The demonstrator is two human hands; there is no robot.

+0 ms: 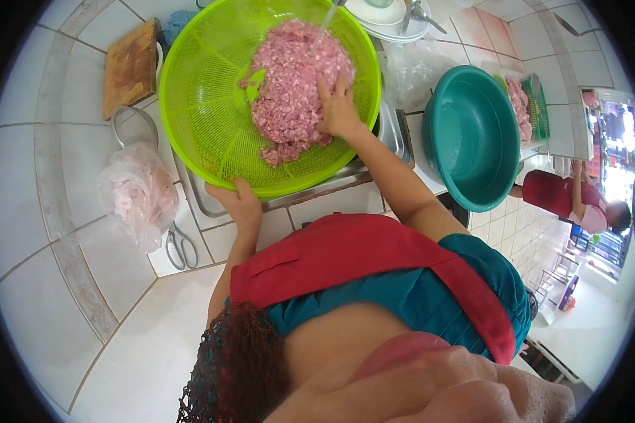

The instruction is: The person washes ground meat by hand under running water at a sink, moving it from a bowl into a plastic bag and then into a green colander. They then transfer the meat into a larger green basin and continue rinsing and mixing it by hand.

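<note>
A large lime-green plastic colander (201, 116) rests over a stainless steel sink (203, 198). Inside it lies a big mound of pink ground meat (291, 100), and a stream of water (325, 26) falls onto the meat from above. My right hand (340, 108) presses on the right side of the mound with its fingers spread. At the near rim, my left hand (241, 203) grips the colander, its fingertips partly hidden by the rim.
Right of the sink stands a teal plastic basin (471, 143). Scissors (181, 248), a plastic bag (140, 195), a strainer (135, 127) and a wooden cutting board (131, 69) lie to the left. White plates (397, 31) are stacked behind. Another person (566, 195) stands farther right.
</note>
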